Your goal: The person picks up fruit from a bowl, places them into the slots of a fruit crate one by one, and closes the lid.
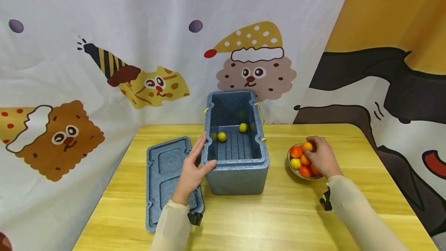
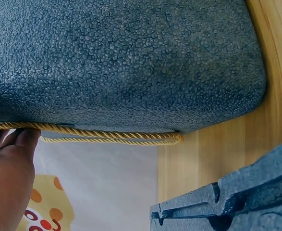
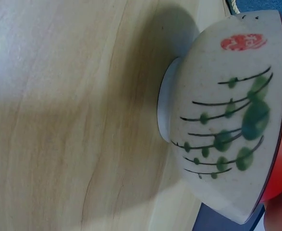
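Note:
A grey-blue foam box [image 1: 235, 177] stands without its lid, with two small yellow-green round fruits [image 1: 222, 137] on its floor. My left hand [image 1: 191, 171] rests against its near left corner, thumb over the rim and fingers along the side. In the left wrist view, those fingers [image 2: 28, 139] touch the side by a twisted yellow rope [image 2: 107, 134]. To the right, a bowl [image 3: 217, 110] with painted green leaves holds several round red, orange and yellow fruits [image 1: 305, 171]. Above it my right hand [image 1: 325, 158] pinches an orange fruit [image 1: 307, 146] between thumb and fingers.
The box's grey-blue lid [image 1: 174, 162] lies on the wooden table [image 1: 278, 220], left of the box and partly under my left forearm. Behind the table hangs a curtain [image 1: 156, 18] printed with cartoon biscuits.

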The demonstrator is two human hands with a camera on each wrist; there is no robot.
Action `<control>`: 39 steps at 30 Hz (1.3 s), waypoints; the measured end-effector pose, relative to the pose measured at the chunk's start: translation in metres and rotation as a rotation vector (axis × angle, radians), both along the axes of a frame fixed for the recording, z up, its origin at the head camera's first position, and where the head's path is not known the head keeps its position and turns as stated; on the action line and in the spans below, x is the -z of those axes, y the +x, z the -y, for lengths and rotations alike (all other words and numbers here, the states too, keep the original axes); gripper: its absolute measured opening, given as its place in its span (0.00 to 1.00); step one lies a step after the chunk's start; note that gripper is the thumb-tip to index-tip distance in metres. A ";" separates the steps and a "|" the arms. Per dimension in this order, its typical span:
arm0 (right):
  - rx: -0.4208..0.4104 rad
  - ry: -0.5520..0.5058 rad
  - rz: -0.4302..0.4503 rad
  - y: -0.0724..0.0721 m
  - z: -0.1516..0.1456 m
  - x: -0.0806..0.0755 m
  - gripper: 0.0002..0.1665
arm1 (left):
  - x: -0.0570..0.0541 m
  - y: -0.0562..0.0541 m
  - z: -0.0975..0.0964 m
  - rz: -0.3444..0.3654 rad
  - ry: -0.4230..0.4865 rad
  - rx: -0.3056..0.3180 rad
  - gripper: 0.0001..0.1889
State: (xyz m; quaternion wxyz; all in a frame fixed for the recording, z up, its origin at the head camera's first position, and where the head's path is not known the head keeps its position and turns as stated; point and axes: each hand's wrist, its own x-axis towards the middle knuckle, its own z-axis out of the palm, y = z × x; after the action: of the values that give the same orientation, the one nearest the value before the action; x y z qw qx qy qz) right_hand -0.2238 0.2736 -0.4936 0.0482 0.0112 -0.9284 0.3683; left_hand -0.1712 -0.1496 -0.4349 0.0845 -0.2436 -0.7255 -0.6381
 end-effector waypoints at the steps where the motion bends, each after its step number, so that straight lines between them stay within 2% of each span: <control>1: 0.002 -0.001 0.005 0.000 0.000 0.000 0.26 | 0.000 0.000 0.000 0.000 0.001 -0.001 0.39; 9: 0.017 -0.009 -0.010 0.001 0.000 0.000 0.22 | -0.005 0.003 -0.001 0.011 -0.011 -0.005 0.39; 16: 0.021 0.002 0.023 0.002 0.000 -0.001 0.23 | -0.005 0.004 -0.002 0.005 -0.009 -0.005 0.39; 39: 0.016 0.035 0.020 0.001 0.000 0.001 0.22 | -0.005 0.004 0.000 0.014 -0.012 -0.004 0.39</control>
State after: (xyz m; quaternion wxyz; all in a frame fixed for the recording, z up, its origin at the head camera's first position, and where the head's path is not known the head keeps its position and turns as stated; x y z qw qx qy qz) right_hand -0.2227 0.2738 -0.4942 0.0417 0.0008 -0.9352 0.3515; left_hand -0.1671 -0.1491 -0.4300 0.0795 -0.2383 -0.7303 -0.6353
